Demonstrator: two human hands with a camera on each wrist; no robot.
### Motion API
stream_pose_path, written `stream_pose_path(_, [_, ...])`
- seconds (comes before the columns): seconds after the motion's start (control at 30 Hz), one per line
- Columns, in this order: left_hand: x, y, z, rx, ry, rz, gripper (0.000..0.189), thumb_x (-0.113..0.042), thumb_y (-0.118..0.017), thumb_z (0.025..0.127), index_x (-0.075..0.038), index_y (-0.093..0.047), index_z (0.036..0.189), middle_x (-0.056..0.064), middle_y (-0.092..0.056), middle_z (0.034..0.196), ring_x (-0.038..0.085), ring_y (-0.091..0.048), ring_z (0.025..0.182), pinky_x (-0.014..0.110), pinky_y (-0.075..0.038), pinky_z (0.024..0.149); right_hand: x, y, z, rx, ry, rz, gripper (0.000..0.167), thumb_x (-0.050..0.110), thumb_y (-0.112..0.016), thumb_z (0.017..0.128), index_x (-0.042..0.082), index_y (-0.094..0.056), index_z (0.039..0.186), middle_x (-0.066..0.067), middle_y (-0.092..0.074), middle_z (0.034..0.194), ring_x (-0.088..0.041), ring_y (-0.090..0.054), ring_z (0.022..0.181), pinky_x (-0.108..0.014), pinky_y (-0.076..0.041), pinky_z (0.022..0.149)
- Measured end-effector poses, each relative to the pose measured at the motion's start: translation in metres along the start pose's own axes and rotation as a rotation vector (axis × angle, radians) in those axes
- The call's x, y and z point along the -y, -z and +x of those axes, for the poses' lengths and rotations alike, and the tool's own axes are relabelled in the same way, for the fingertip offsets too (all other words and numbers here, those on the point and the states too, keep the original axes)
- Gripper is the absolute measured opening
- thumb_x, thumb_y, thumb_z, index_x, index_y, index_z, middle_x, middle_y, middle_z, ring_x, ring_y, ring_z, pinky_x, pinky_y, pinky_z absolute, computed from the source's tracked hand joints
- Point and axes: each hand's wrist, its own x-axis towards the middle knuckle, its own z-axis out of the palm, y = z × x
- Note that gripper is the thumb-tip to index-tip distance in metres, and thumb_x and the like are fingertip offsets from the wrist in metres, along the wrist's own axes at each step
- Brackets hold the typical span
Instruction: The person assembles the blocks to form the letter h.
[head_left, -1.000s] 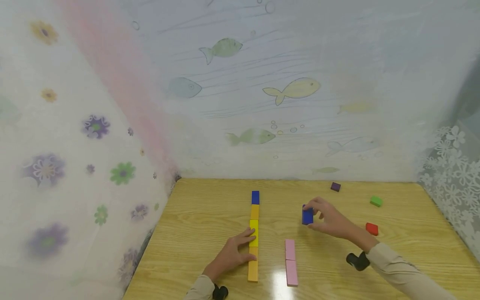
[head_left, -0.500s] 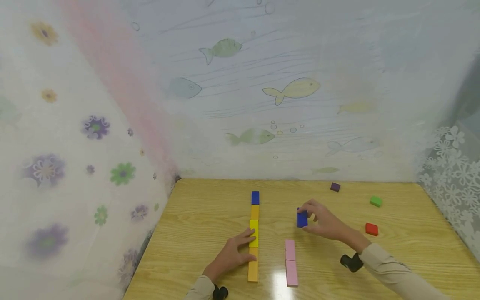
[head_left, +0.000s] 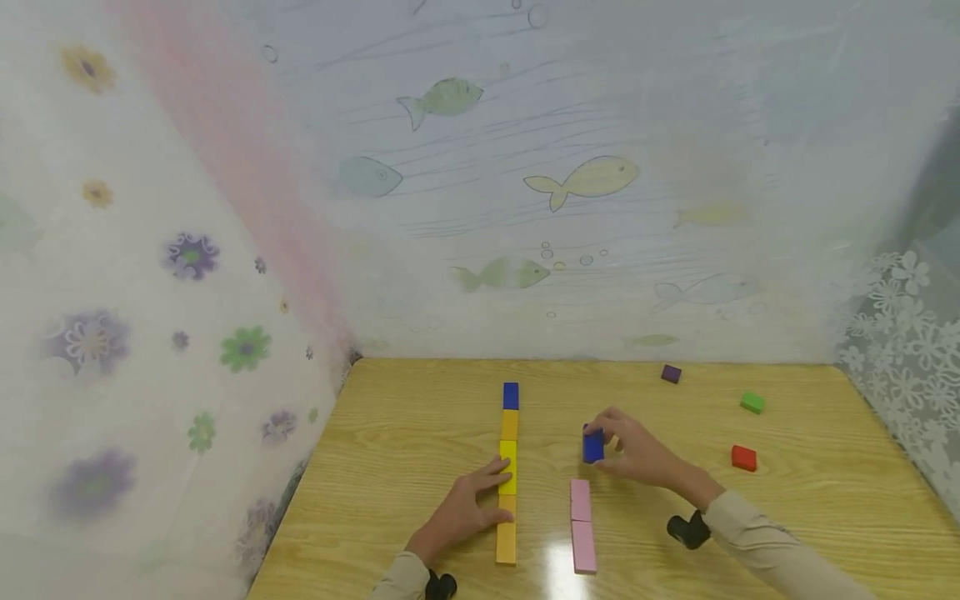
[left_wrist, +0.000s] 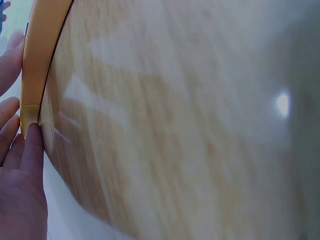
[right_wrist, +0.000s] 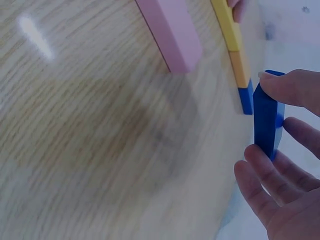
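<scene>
My right hand pinches a blue block between thumb and fingertips, just beyond the far end of two pink blocks laid end to end. In the right wrist view the blue block is lifted off the table, gripped at its two ends. My left hand rests against a straight row of blocks: its fingers lie on the yellow block and its thumb on the near orange block. Farther along that row come a smaller orange block and a blue block at the far end.
Loose on the right side of the wooden table lie a purple block, a green block and a red block. A wall covering with painted fish rises behind the table's far edge.
My right hand has carried the blue block left and toward me, closer to the far end of the pink blocks. The left hand and the row have stayed in place.
</scene>
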Motion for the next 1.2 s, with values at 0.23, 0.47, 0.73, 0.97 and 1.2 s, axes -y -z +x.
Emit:
stream_pose_path(0.23, [0.002,-0.003,0.001,-0.013,-0.019,0.004,0.064,-0.039,-0.076,0.078,-0.007,-0.057,0.131,-0.003,-0.039,0.147,0.021,-0.029,0.138,0.042,-0.026,0.111,-0.008,-0.013,0.002,0.014,-0.031,0.017,0.038,0.009,-0.076,0.078,0.0,-0.061,0.112,-0.01,-0.051,0.111,-0.025,-0.052,0.088,-0.029,-0.051,0.066])
stream_pose_path(0.47, [0.003,-0.004,0.002,-0.018,-0.031,0.016,0.065,-0.039,-0.075,0.078,-0.007,-0.056,0.131,-0.004,-0.039,0.147,0.02,-0.029,0.138,0.042,-0.026,0.111,-0.015,-0.023,0.003,0.008,-0.052,0.042,0.04,0.011,-0.076,0.078,-0.002,-0.061,0.113,-0.011,-0.052,0.111,-0.023,-0.052,0.085,-0.025,-0.05,0.062])
stream_pose_path(0.73, [0.001,-0.003,0.002,-0.016,-0.033,0.01,0.064,-0.039,-0.074,0.079,-0.006,-0.056,0.131,-0.002,-0.039,0.147,0.023,-0.029,0.138,0.043,-0.026,0.111,-0.021,-0.03,0.003,0.009,-0.045,0.06,0.04,0.011,-0.078,0.077,-0.003,-0.061,0.11,-0.012,-0.052,0.108,-0.022,-0.051,0.083,-0.022,-0.046,0.058])
stream_pose_path(0.97, [-0.003,-0.001,0.0,-0.02,-0.022,0.0,0.063,-0.036,-0.075,0.079,-0.006,-0.056,0.131,0.001,-0.04,0.146,0.025,-0.031,0.138,0.045,-0.027,0.11,-0.021,-0.033,0.004,0.009,-0.035,0.06,0.039,0.012,-0.078,0.077,-0.003,-0.062,0.11,-0.014,-0.053,0.109,-0.021,-0.051,0.082,-0.022,-0.047,0.058])
stream_pose_path(1.2, [-0.004,0.0,0.0,-0.023,-0.028,-0.006,0.063,-0.035,-0.076,0.079,-0.005,-0.056,0.131,0.002,-0.041,0.146,0.026,-0.031,0.137,0.045,-0.028,0.11,-0.018,-0.037,0.007,-0.01,-0.066,0.054,0.042,0.012,-0.078,0.077,-0.004,-0.061,0.111,-0.011,-0.052,0.106,-0.019,-0.05,0.081,-0.022,-0.047,0.059])
